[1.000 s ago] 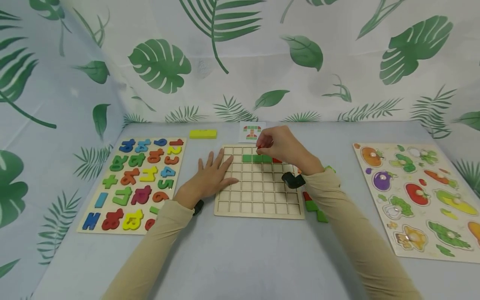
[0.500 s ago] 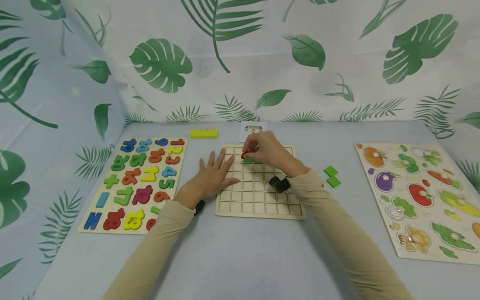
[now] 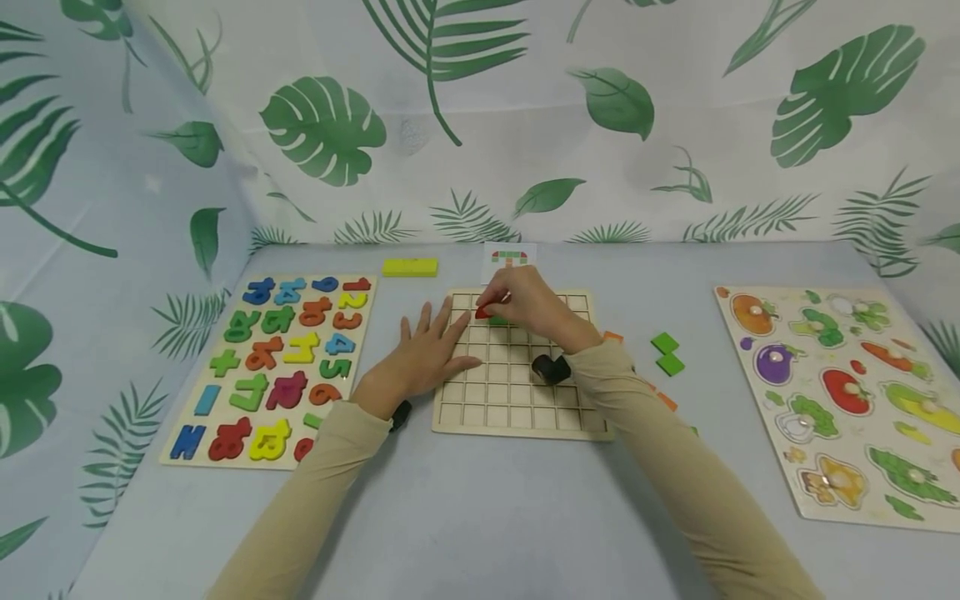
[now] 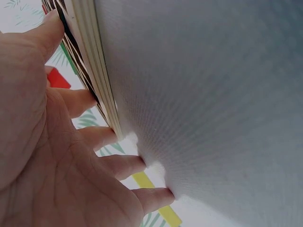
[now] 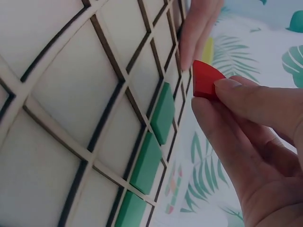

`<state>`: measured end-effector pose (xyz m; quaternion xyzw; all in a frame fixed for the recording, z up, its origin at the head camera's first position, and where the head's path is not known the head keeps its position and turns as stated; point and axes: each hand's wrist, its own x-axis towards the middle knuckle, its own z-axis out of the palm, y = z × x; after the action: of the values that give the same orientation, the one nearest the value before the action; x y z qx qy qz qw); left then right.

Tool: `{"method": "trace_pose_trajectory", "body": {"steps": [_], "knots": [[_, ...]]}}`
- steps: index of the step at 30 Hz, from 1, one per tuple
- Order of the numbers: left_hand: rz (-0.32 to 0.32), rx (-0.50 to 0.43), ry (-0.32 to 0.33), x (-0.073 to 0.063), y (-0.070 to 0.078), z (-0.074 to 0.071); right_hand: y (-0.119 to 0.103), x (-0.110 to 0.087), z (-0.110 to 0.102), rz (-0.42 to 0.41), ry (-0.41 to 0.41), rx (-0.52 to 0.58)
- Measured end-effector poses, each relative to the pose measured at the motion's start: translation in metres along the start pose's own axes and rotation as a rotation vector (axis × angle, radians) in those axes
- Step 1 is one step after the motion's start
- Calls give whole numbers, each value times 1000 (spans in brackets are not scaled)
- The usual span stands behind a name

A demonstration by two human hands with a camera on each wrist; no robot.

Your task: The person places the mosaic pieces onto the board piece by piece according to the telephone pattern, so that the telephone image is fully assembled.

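At nine o'clock we have the number board (image 3: pixel 223 403); next, our left hand (image 3: pixel 420 358) rests, fingers spread, on the ten o'clock edge of the grid board (image 3: pixel 495 393). Toward that grid's eleven o'clock, our right hand (image 3: pixel 536 308) pinches the red piece (image 3: pixel 483 312). Loose green tiles (image 3: pixel 670 363), then the vegetable board (image 3: pixel 857 433), lie at three.
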<state>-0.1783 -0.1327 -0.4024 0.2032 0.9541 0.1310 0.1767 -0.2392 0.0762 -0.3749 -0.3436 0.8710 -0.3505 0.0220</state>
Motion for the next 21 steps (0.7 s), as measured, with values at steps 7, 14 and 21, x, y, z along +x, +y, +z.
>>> {"method": "trace_pose_trajectory", "body": {"steps": [7, 14, 21], "knots": [[8, -11, -4, 0, -1, 0, 2, 4, 5, -36, -50, -45], [13, -10, 0, -1, -1, 0, 2, 5, 7, -55, -76, -67], [13, -9, 3, -1, -1, -1, 0, 8, 8, -88, -102, -160]]}}
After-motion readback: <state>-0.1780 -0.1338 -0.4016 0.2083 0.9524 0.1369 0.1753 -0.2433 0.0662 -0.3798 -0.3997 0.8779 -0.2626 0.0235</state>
